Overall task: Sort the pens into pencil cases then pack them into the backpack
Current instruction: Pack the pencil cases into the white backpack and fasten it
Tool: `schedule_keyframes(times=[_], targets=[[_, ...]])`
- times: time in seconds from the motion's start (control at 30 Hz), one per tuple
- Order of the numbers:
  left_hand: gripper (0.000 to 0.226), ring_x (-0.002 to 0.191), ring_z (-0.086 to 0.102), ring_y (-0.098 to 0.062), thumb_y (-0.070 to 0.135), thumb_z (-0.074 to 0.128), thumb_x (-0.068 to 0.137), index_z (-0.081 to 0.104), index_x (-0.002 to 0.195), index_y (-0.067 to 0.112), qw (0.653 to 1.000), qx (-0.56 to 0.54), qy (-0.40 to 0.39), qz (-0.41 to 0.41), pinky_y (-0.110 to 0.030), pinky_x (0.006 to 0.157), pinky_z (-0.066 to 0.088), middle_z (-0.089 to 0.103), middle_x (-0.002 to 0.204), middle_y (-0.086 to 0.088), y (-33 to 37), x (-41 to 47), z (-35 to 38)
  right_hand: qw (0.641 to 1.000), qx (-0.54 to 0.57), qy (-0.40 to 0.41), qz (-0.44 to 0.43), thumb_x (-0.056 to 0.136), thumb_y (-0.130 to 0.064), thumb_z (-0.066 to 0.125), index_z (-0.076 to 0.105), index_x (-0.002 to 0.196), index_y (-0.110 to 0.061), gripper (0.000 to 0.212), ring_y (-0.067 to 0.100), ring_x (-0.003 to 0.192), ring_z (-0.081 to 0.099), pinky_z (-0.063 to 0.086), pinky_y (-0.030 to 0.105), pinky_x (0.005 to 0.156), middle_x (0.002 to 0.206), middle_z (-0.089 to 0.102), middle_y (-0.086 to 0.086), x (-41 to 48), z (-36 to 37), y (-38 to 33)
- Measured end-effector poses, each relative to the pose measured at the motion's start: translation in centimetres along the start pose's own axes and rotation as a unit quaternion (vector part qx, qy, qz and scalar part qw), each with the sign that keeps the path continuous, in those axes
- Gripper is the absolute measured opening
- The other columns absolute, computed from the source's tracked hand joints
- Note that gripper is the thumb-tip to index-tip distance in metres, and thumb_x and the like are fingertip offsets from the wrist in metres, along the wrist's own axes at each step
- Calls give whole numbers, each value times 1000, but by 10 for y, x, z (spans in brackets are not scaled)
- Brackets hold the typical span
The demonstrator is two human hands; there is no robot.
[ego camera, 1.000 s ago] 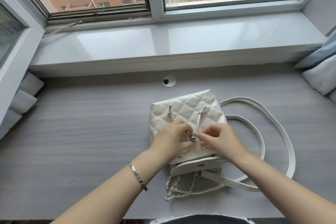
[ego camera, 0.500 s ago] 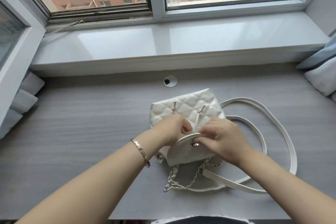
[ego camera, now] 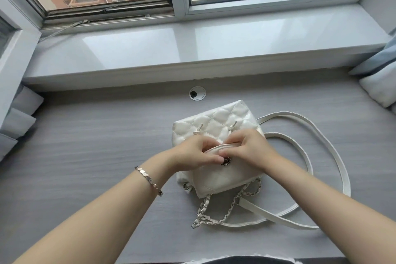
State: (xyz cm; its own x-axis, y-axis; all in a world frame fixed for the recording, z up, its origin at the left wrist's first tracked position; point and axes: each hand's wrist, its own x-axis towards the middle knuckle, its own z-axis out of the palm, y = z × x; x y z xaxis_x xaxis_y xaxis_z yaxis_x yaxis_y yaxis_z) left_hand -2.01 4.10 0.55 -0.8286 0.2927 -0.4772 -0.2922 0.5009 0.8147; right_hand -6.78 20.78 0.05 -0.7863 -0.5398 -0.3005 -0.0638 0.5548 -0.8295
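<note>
Grey desk [ego camera: 85, 156], backpack flap [ego camera: 222, 180] in hands [ego camera: 192, 154] [ego camera: 250, 150]

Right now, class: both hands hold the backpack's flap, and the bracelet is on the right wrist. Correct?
No. The head view shows the bracelet on the left wrist; left hand and right hand do hold the flap of the backpack.

The flap [ego camera: 225, 176], with the left hand [ego camera: 192, 154] and right hand [ego camera: 250, 150] gripping it, covers the mouth of the backpack [ego camera: 216, 118]; its inside is hidden. At the right edge of the tabletop [ego camera: 85, 156] a pillow [ego camera: 379, 90] is cut off.
</note>
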Motion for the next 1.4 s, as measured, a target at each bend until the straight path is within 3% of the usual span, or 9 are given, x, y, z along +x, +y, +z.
schedule_keyframes(times=[0.1,0.23,0.4,0.53,0.63,0.83,1.1,1.2,1.4], targets=[[35,95,61,-16,33,64,71,66,99,13,1000,-6,26,-10,-38,88,48,70,99,-8,-3,2,2,1000,-6,11,3,64,-32,78,69,65,-30,9,12,77,58,46,37,78,70,63,-6,3,3,2],[21,88,56,-13,13,67,81,57,95,25,995,-11,96,-34,-27,80,44,60,85,4,-2,9,10,998,17,56,-2,64,-16,82,75,78,-11,16,-4,70,51,37,11,67,74,52,-13,7,3,5],[30,69,53,-13,-1,65,80,51,75,26,973,-119,179,-88,-26,65,41,55,72,2,-1,17,23,994,18,98,-44,65,-20,82,75,74,-16,12,-6,72,54,40,13,69,75,58,-11,8,5,12],[39,61,39,-13,-1,67,79,36,71,24,962,-130,220,-99,-27,57,30,43,67,3,-4,22,26,917,-188,275,-220,79,-33,61,73,82,-19,19,16,89,51,41,33,80,86,65,1,-19,20,32],[44,71,34,-15,1,65,79,29,70,23,961,-115,224,-111,-28,59,28,37,74,4,-5,24,25,873,-271,299,-273,81,-31,56,71,88,-20,20,18,88,47,37,32,77,87,63,0,-36,30,37],[43,89,36,-16,5,67,80,29,71,24,960,-131,199,-147,-28,77,30,35,77,4,-3,24,23,868,-269,309,-279,79,-25,60,71,73,-17,15,17,71,49,40,30,62,71,62,0,-36,34,32],[40,81,38,-16,9,67,80,30,70,23,965,-81,196,-153,-29,70,31,36,74,5,4,23,21,861,-275,339,-262,77,-19,55,58,60,-9,20,20,67,44,37,27,60,60,54,6,-33,46,27],[32,70,40,-13,26,71,79,39,76,20,980,22,153,-125,-26,60,31,43,76,5,17,17,18,890,-218,293,-273,77,-18,62,63,64,-7,17,15,71,48,41,21,65,63,60,5,-35,38,39],[39,98,51,-19,35,62,86,47,112,11,978,120,124,-118,-29,82,40,57,110,-7,32,17,22,943,-67,220,-242,77,-25,65,71,81,-5,21,6,82,56,43,12,81,80,68,3,-38,29,48]])
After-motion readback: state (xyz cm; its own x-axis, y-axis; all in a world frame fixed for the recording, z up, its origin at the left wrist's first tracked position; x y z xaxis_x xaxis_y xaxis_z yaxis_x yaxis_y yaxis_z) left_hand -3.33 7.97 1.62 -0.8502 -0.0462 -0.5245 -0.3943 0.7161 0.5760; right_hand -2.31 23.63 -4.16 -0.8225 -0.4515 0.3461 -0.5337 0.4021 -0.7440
